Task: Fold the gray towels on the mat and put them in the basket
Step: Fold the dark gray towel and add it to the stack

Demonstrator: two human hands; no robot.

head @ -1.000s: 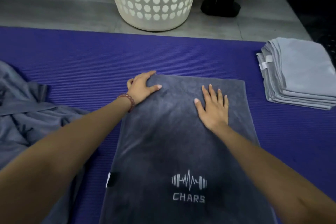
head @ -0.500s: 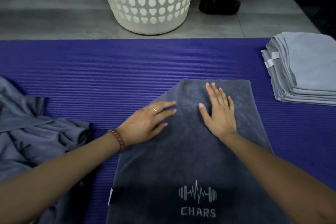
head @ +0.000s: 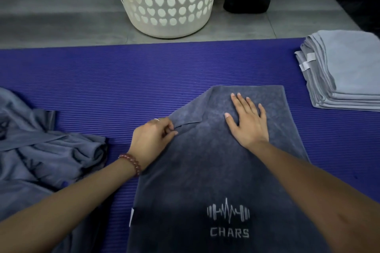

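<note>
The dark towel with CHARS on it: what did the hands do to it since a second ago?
The left hand slid from the far left corner of the towel toward the person, folding that corner inward, and now pinches the folded edge. The right hand stayed pressed flat on the towel. The basket, the folded stack, the crumpled towels and the mat look unchanged.

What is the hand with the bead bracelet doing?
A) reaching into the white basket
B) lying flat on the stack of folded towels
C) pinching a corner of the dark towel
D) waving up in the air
C: the left hand pinches the turned-over corner of the dark gray towel, while the right hand lies flat on that same towel.
</note>
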